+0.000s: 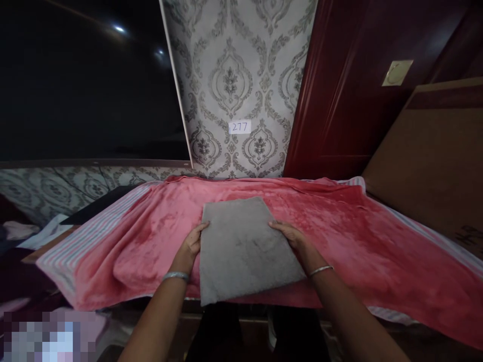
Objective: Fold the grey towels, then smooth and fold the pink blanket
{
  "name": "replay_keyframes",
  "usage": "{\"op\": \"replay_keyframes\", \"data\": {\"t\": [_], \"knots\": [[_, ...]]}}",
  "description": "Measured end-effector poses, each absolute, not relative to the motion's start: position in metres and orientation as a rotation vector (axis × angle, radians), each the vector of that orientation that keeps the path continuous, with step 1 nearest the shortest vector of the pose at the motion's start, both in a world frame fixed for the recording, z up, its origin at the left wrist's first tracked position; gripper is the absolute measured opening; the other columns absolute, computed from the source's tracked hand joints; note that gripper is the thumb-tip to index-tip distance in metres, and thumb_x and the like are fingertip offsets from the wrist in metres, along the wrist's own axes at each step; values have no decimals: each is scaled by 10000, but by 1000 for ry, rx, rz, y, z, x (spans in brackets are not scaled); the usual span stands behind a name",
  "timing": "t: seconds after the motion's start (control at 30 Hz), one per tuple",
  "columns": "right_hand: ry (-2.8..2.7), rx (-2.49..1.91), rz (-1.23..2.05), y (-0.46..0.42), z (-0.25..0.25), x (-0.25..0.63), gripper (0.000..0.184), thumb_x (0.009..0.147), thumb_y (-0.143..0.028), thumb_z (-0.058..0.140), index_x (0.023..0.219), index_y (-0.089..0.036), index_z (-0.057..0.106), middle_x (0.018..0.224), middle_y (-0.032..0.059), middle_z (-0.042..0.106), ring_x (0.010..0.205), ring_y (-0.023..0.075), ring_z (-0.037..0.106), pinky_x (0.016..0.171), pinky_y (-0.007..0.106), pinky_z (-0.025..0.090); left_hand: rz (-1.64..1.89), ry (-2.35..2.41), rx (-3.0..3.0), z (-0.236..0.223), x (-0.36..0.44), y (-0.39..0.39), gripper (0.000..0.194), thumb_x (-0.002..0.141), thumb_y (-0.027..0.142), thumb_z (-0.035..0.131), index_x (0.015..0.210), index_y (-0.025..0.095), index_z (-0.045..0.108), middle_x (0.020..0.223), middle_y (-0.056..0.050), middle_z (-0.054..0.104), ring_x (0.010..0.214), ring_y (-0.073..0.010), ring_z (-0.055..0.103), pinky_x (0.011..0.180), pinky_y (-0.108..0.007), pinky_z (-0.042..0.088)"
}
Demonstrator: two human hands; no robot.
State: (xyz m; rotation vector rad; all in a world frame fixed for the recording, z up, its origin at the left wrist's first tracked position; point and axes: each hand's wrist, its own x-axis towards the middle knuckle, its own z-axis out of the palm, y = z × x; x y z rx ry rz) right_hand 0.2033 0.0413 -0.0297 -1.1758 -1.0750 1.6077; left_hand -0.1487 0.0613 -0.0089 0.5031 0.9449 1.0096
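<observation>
A flat grey piece of plush cloth (245,251), roughly rectangular, is held out in front of me at the near side of the pink blanket. My left hand (195,238) grips its left edge, thumb on top and fingers hidden beneath. On the opposite edge my right hand (289,234) pinches the cloth the same way. The near edge of the cloth hangs past the blanket's front. Under and behind it spreads the pink plush blanket (151,241), with striped borders at both ends and soft wrinkles on the left.
Behind the blanket is a patterned wall with a paper label (240,126) reading 277. A large dark television (86,85) is at the left. To the right are a dark red door (339,100) and a big cardboard box (433,166). Assorted cloths lie at the far left.
</observation>
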Motion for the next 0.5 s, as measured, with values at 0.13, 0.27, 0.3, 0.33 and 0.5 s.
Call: {"op": "replay_keyframes", "data": {"t": [0.13,0.27,0.3,0.33,0.5], "knots": [[-1150,-1152,1507,40,-34,199,416,658,-382,760,1002,-167,671,897,53,727,742,206,659,730,336,546,1009,972,527,-6,-148,58,344,810,120,697,1146,50,681,856,-124,784,665,-223,749,775,-337,626],[-1078,-1221,1500,41,-32,198,370,680,-399,722,971,-175,668,870,43,722,731,208,653,737,347,546,964,990,534,-7,-149,58,338,795,139,728,1124,71,689,879,-119,783,685,-230,755,782,-348,626],[-1042,-1230,1533,42,-30,198,327,707,-391,705,951,-177,670,863,48,722,736,209,655,754,351,550,957,996,531,-7,-149,59,315,801,138,718,1107,69,691,869,-118,781,671,-227,752,770,-346,627],[-999,-1229,1587,42,-27,197,284,741,-386,680,933,-175,674,859,56,723,744,210,659,774,356,553,952,1000,527,-7,-149,59,285,810,137,705,1086,65,693,854,-117,779,658,-224,747,758,-342,627],[-788,-1253,1757,45,-9,189,269,863,-398,579,931,-154,671,852,100,721,719,219,666,798,394,568,936,982,525,-7,-149,61,262,818,134,688,1070,60,690,825,-121,775,702,-235,751,772,-345,621]]}}
